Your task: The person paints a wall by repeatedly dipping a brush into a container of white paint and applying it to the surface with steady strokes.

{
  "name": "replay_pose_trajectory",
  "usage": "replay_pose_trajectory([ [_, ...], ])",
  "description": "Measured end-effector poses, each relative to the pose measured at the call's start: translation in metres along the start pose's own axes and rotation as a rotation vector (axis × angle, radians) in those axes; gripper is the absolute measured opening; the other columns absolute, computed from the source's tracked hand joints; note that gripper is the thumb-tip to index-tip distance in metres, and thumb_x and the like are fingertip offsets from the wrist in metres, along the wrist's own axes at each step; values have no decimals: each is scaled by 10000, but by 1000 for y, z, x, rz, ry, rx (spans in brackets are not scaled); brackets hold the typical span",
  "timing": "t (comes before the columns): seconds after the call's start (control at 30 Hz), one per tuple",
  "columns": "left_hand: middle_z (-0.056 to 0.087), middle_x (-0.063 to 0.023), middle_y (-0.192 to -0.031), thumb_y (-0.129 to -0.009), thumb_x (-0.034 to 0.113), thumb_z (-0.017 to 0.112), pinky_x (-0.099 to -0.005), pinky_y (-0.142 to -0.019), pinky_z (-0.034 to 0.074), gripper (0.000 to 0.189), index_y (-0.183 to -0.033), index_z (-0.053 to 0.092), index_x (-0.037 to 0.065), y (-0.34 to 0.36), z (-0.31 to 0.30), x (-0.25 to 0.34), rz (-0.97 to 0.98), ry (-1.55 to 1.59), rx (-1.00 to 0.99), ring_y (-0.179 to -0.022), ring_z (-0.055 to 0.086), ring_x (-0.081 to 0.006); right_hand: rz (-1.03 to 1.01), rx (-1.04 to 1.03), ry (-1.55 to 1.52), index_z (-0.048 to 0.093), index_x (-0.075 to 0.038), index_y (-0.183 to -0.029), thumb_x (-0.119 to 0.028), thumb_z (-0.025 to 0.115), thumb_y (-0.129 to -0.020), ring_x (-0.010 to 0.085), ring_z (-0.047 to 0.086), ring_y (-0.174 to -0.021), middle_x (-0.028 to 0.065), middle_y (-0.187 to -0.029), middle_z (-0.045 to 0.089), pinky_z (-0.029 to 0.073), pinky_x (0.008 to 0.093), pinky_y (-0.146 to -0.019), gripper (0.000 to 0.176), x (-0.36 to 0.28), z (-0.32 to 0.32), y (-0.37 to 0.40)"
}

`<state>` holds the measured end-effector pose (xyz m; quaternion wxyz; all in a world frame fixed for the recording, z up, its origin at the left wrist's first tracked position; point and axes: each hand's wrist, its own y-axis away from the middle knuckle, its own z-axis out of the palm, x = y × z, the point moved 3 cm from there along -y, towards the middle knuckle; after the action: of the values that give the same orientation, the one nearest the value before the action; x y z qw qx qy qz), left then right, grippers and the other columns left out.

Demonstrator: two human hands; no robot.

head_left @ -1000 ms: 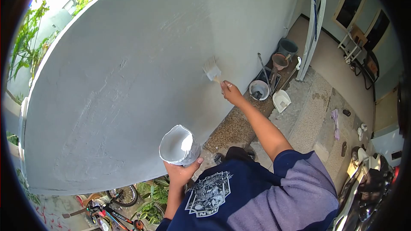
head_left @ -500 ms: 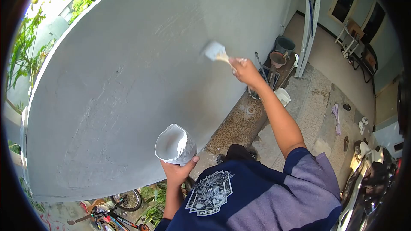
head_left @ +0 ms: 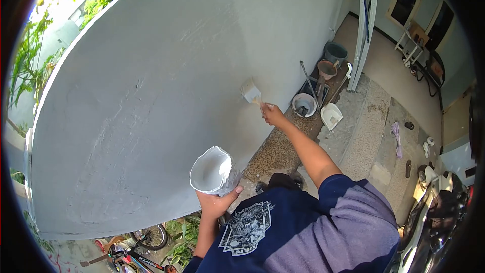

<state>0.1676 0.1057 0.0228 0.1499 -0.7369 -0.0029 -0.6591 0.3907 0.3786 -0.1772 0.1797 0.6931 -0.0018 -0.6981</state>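
Note:
My right hand [head_left: 273, 115] is closed on the handle of a wide paintbrush [head_left: 250, 92]. Its pale bristles rest against the grey wall [head_left: 151, 96], or very near it. In my left hand [head_left: 217, 203] is a paint cup [head_left: 211, 171] with a ragged, paint-smeared rim. Whitish paint coats the inside of the cup, which tilts so that its opening faces up and toward the wall. Rough streaks and scratches mark the wall's surface. My left thumb lies along the cup's outer side.
At the wall's foot stand a dark bucket [head_left: 336, 50], a brown bucket [head_left: 327, 69], a white basin [head_left: 304, 105] and a white dustpan [head_left: 331, 116]. A bicycle [head_left: 146, 255] lies lower left, and a motorcycle [head_left: 429, 217] is parked lower right. A metal post [head_left: 363, 30] rises at right.
My right hand and the paintbrush have moved down along the wall, slightly left. The cup in my left hand has shifted a little to the right. The white basin has come into view.

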Motion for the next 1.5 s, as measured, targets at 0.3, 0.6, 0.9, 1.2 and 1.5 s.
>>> replay_pose_trajectory([
  [0.3,645,-142,-1200,-642,212,939,-405,-993,484,797,-1285,543,-44,15,-20,-1,-41,-23,97,-1103,636,-255,147,156,398,670,52,-864,-384,629,-967,245,586,-548,139,-668,633,467,392,-527,450,-12,-25,-8],
  [0.6,641,-146,-1196,-645,191,936,-398,-982,492,779,-1275,547,-51,6,-15,-9,-46,12,55,-1099,636,-249,-510,-1,-217,591,-70,-828,-454,555,-1033,45,388,-488,-33,-588,470,298,228,-447,436,-278,-9,100],
  [0.9,640,-157,-1216,-640,191,936,-405,-996,483,802,-1294,542,-57,1,-8,4,-15,18,43,-1118,632,-257,-228,105,6,505,-117,-720,-532,489,-1040,73,409,-472,-39,-575,444,345,250,-448,524,-25,25,-18],
  [1.2,622,-172,-1246,-638,203,935,-415,-1011,478,859,-1336,507,-57,1,-17,-6,-41,22,29,-1148,620,-273,-22,272,306,614,-34,-677,-460,582,-996,160,514,-520,44,-586,576,415,342,-537,533,-13,-11,21],
  [1.5,628,-166,-1239,-633,231,942,-415,-1017,474,853,-1319,524,-57,-8,-13,-10,-114,16,-68,-1152,617,-270,-589,130,-87,515,-120,-726,-496,532,-1039,13,320,-451,-75,-575,415,246,211,-422,489,-281,12,73],
])
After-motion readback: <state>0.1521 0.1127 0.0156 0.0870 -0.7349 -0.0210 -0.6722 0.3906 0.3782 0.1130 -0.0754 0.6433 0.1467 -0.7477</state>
